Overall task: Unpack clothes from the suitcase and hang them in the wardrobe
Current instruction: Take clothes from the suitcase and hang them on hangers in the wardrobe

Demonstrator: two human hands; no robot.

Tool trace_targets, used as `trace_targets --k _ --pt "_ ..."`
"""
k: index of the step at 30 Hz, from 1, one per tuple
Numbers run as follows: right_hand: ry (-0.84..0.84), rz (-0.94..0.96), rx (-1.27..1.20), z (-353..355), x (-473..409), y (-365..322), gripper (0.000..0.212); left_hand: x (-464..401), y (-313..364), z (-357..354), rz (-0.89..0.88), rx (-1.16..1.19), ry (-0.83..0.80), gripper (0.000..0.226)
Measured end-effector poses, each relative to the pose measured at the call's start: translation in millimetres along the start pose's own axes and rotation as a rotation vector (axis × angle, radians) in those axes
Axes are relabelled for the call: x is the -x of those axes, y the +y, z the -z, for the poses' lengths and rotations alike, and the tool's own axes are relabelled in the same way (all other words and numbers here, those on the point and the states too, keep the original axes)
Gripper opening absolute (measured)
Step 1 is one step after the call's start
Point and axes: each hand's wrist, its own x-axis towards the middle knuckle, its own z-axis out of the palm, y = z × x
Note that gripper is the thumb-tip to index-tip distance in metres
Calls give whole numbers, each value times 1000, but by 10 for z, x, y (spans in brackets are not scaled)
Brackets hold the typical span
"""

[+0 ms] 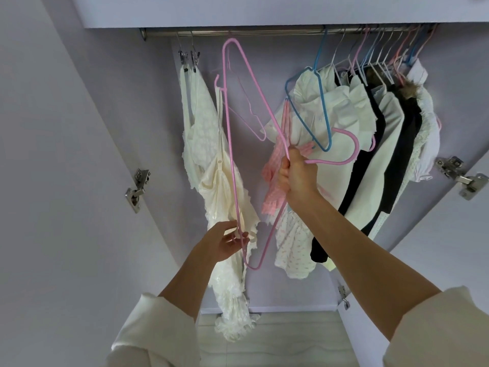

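My right hand [296, 176] grips a pink hanger [232, 154] by its neck, with the hook pointing right and the frame tilted on end. Lower down, my left hand [225, 242] pinches the hanger's long bar between thumb and fingers. Along that bar hangs a cream lace dress [225, 197], whose thin strap runs up to a small pink hook near the top. The wardrobe rail [264, 31] runs across above. A second, thinner pink hanger [250, 115] hangs from the rail behind.
A white garment [193, 102] hangs on metal clip hangers at the rail's left end. A white top on a blue hanger [321, 102] and several more clothes [383, 133] fill the right side. Door hinges [137, 189] stick out on both sides.
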Motion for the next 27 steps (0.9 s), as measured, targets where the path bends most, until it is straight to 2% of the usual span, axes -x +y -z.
trace_targets --k 4,9,10,12,14,16,20,22,25,27 --pt "-26 17 97 86 -1 -53 38 -63 19 114 -74 -53 6 1" --pt "-55 152 328 286 -79 -164 44 -134 133 161 -132 -172 139 8" --pt "-56 177 350 333 -93 -187 44 -179 136 153 -175 -237 200 21" --pt "-55 214 353 416 -117 -229 45 -255 124 154 -341 -440 361 64" --pt "-32 225 301 490 -133 -257 45 -301 104 175 -479 -680 450 97" --pt "11 211 206 549 -149 -284 45 -369 103 238 -522 -858 431 113" --pt "70 163 33 640 -224 -393 45 -529 104 329 -541 -1190 361 125" --pt "55 175 0 673 -289 -488 53 -586 102 272 -562 -1300 312 131" --pt "-35 215 27 676 -347 -650 58 -725 136 108 -618 -1231 259 133" --pt "-92 223 55 681 -371 -777 50 -830 156 -29 -551 -1110 218 122"
